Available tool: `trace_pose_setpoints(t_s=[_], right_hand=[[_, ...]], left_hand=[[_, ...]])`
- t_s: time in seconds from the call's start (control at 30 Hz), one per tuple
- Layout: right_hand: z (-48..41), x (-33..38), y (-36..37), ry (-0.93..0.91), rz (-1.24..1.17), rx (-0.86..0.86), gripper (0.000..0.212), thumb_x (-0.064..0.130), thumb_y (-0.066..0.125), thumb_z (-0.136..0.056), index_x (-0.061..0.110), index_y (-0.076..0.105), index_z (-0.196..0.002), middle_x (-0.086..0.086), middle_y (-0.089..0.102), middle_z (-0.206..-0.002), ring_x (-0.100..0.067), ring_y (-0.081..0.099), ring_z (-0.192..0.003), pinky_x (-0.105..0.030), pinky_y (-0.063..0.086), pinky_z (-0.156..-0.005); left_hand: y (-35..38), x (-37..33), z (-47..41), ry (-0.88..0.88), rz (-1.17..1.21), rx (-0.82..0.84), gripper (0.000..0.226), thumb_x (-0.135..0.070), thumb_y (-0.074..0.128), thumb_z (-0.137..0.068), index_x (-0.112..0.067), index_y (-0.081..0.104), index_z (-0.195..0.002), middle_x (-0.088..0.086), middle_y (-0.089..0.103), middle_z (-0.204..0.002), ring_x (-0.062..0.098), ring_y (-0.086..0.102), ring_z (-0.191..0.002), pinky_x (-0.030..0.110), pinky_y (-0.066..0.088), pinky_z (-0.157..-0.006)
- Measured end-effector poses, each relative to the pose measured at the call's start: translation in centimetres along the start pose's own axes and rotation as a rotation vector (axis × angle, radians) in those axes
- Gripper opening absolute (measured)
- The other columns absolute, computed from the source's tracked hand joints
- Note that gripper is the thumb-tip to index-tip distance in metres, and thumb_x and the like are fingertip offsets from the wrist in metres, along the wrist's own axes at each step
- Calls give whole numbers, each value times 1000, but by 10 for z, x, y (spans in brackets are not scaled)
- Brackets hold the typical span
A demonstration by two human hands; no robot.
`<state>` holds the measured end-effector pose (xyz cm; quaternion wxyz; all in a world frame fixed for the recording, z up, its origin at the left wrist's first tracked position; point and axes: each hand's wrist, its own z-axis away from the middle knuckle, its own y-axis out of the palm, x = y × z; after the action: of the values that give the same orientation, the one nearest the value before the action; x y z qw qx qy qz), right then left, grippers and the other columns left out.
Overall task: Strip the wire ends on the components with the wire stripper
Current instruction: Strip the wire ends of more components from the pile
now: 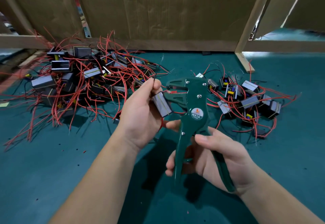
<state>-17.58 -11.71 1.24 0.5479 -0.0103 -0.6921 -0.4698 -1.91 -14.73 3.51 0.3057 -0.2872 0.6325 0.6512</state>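
Black wire [154, 80] pokes up and rightward out of the left hand's [140, 118] thumb-and-finger pinch, with the component [162, 106] in that same palm. The wire stripper [191, 111] is just to the right, nose aimed back left, and the right hand [216, 155] is curled round its handles.

A small electronics assembly workshop: a table [52, 171] covered in green matting carries a big heap of boxy components [73, 81] trailing red and black wires, with a smaller heap [249, 98] to the right. Plain cardboard sheets [158, 12] behind a rough wooden frame [253, 21] wall off the station. A worker's right hand [219, 157] grips a green wire stripper [193, 104], the left hand [140, 116] holds one component [162, 104]; red scraps [84, 152] of insulation dot the matting.
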Motion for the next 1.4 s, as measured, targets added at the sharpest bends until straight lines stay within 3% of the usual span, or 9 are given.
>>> trace_pose_setpoints(t_s=[0.13, 0.4, 0.57, 0.73, 0.9, 1.0, 1.13, 1.27, 1.4], right_hand=[[-3, 3, -1, -49, 21, -37, 72, 24, 82, -64, 3, 57, -127, -25, 60, -83, -39, 64, -78, -55, 51, -76], [-2, 2, 0, -45, 11, -27, 70, 18, 82, -65, 1, 55, -128, -28, 60, -83, -41, 63, -79, -57, 50, -77], [1, 2, 0, -59, 12, 21, 56, 16, 79, -68, 1, 59, -119, -29, 60, -83, -41, 62, -80, -55, 50, -77], [3, 3, 0, -51, 2, 68, 63, 15, 79, -70, -2, 55, -126, -30, 59, -86, -41, 62, -80, -54, 50, -76], [0, 3, -4, -162, 1, -75, 75, 11, 84, -59, 1, 56, -128, -27, 62, -87, -40, 64, -77, -55, 53, -75], [1, 13, -10, -332, 30, -237, 68, -2, 67, -63, 2, 54, -129, -19, 67, -91, -35, 66, -77, -54, 54, -76], [5, 28, -23, -545, 193, -554, 32, -4, 59, -73, 5, 52, -103, -12, 64, -80, -37, 67, -80, -49, 56, -68], [7, 32, -34, -561, 322, -773, 19, -8, 50, -89, 11, 51, -89, -3, 64, -71, -39, 69, -78, -43, 57, -58], [7, 30, -36, -517, 389, -828, 18, -5, 53, -89, 13, 53, -88, -1, 63, -72, -37, 70, -76, -43, 57, -53]], left_hand=[[0, -2, -1, 6, 85, -39, 31, -32, 32, -102, -22, 42, -74, -6, 34, -70, 14, 38, -66, 30, 30, -58], [2, 0, 2, -3, 24, -6, 29, -33, 36, -100, -25, 45, -74, -8, 41, -70, 10, 47, -55, 15, 28, -44], [1, 9, 1, 194, -367, -1, 30, -27, 31, -104, -4, 43, -89, 20, 47, -67, 21, 40, -46, 22, 34, -42], [-1, 16, 4, 177, -576, 24, 20, -27, 43, -100, -14, 58, -99, -4, 60, -78, 11, 46, -61, 17, 38, -41], [-16, 8, -6, 288, -733, -11, 23, -21, 32, -104, -28, 53, -109, -3, 62, -100, 10, 55, -90, 26, 42, -78], [-24, -4, -9, 233, -661, -82, 34, -12, 32, -103, -41, 48, -113, 0, 64, -100, 10, 60, -84, 21, 47, -71], [-38, -16, -12, 335, -1012, -401, 43, 7, 37, -82, -34, 49, -91, -7, 59, -86, 15, 54, -79, 29, 42, -72], [-57, -28, -8, 211, -1294, -718, 19, -12, 44, -71, -29, 43, -79, -8, 53, -83, 27, 50, -89, 35, 39, -72], [-60, -31, -8, -3, -1465, -655, 7, -26, 50, -78, -21, 55, -79, -3, 57, -74, 16, 50, -68, 30, 33, -55]])
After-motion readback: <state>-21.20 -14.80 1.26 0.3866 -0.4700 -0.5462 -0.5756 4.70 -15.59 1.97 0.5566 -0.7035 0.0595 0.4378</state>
